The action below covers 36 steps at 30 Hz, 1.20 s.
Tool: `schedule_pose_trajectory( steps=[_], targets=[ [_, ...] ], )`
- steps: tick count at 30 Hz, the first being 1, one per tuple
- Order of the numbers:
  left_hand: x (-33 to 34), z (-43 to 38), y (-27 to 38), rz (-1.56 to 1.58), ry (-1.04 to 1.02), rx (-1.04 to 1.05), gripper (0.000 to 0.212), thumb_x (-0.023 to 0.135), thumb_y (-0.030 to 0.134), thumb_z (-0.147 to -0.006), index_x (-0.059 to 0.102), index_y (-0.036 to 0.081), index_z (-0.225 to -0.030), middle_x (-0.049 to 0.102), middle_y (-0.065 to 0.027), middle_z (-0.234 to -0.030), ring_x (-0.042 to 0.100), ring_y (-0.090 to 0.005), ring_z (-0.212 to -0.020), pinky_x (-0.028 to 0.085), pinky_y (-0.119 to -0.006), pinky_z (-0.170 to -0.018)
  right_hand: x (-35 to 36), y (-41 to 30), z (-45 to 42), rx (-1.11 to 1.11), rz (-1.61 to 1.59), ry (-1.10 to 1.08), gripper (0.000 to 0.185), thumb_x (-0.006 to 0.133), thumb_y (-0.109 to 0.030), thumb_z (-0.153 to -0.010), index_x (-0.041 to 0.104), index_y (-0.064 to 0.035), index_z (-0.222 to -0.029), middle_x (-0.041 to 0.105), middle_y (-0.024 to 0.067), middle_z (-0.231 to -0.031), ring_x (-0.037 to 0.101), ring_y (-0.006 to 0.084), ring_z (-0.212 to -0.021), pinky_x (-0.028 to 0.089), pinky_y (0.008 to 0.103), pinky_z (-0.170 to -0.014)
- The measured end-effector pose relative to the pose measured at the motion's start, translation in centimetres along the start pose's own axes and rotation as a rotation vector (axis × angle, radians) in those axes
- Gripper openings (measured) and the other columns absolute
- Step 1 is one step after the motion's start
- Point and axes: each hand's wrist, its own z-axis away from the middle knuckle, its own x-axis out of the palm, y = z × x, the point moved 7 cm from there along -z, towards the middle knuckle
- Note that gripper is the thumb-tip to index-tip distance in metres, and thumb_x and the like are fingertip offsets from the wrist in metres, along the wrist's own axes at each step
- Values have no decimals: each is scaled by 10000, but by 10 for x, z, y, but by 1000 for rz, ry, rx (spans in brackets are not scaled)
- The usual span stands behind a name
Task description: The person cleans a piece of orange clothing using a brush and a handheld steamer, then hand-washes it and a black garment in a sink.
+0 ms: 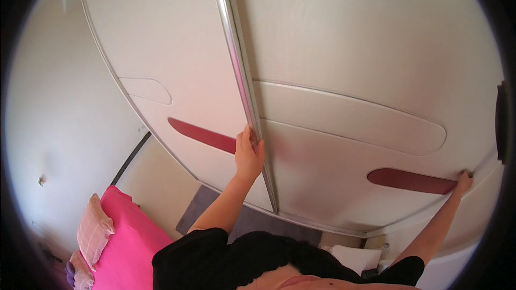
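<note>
Before me stands a white sliding-door wardrobe with two panels. My left hand grips the metal edge strip of the left sliding door, its thumb and fingers on either side. Beside that hand a dark red inlay runs across the left panel. With my arm stretched far out, my right hand has its fingers curled at the outer edge of the right sliding door. A second dark red inlay ends close to it. The wardrobe's inside is hidden.
A bed with a bright pink cover and a checked pillow lies at lower left. A grey rug covers floor below the doors. Behind my right arm is a white object. A dark object shows at the right rim.
</note>
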Motion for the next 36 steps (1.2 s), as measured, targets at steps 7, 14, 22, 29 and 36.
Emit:
schedule_pose_trajectory(
  steps=[7,14,22,29,36],
  targets=[
    [-4,-1,0,95,5,14,610,616,13,-755,336,21,-1298,506,-135,-928,517,-252,-775,452,-328,-662,13,26,-41,-252,-240,-54,468,530,-286,-799,537,72,-1100,546,238,-1150,505,363,-1083,378,395,-926],
    [8,-3,-3,141,-38,-100,560,599,-13,-755,366,7,-1264,492,-128,-901,508,-244,-766,441,-318,-644,-35,-16,64,-418,-166,-11,412,527,-250,-842,513,43,-1131,552,198,-1128,529,333,-1039,407,385,-902],
    [-8,-3,20,156,-59,-68,653,587,-33,-736,313,6,-1327,461,-148,-1052,476,-261,-915,416,-345,-784,-87,-125,233,-465,-363,-147,274,570,-135,-811,532,27,-1027,583,186,-967,561,333,-916,437,384,-815],
    [-17,-17,76,59,73,191,627,577,-8,-751,289,-22,-1308,295,-227,-1292,302,-377,-1205,266,-453,-1006,-90,-176,339,-627,-582,-287,258,581,-79,-800,479,25,-1013,532,190,-969,545,329,-871,438,385,-781],
    [13,-29,138,149,-169,432,519,606,5,-727,424,-9,-1213,322,-223,-1315,319,-377,-1217,290,-454,-996,-97,-219,451,-776,-699,-499,366,546,-26,-788,433,15,-1134,472,209,-1115,516,339,-955,420,382,-840]
  ],
)
